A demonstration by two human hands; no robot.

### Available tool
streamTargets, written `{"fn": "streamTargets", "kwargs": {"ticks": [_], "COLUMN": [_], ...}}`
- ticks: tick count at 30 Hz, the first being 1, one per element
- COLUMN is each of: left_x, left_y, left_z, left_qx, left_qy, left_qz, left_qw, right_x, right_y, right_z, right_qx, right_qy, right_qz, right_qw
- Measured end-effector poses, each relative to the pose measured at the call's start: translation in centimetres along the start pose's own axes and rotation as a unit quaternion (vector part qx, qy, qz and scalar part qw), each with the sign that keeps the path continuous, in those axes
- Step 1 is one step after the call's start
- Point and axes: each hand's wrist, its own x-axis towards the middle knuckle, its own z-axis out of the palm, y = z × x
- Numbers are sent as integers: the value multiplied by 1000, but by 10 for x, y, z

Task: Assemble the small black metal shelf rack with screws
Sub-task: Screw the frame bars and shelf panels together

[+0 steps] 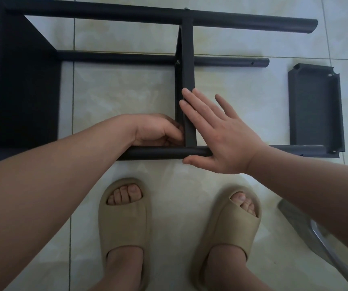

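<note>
The black metal rack (127, 57) lies on its side on the tiled floor, its round posts running left to right. A middle shelf panel (186, 66) stands on edge between the posts. My left hand (158, 131) is curled at the inner corner where this panel meets the near post (158, 153); what its fingertips hold is hidden. My right hand (217, 133) lies flat with straight fingers against the panel's right face, thumb under the near post. A loose shelf tray (314, 110) lies at the right end. A screw head (177, 62) shows on the panel.
My two feet in beige slippers (124, 223) stand just in front of the near post. A grey and chrome object (307, 225) lies on the floor at the lower right. The rack's end panel (21, 85) fills the left side.
</note>
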Motion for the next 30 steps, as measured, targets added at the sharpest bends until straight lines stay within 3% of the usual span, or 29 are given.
{"fn": "streamTargets", "kwargs": {"ticks": [12,20,30], "left_x": [1,3,0], "left_y": [-3,-3,-2], "left_z": [-1,-3,1], "left_qx": [92,95,70], "left_qy": [48,24,21], "left_qz": [11,6,-10], "left_qw": [995,995,997], "right_x": [-1,0,-1], "right_y": [0,0,0], "right_z": [1,0,2], "right_qx": [-40,-79,-50], "right_qy": [31,25,25], "right_qz": [-15,-18,-10], "right_qw": [999,996,998]}}
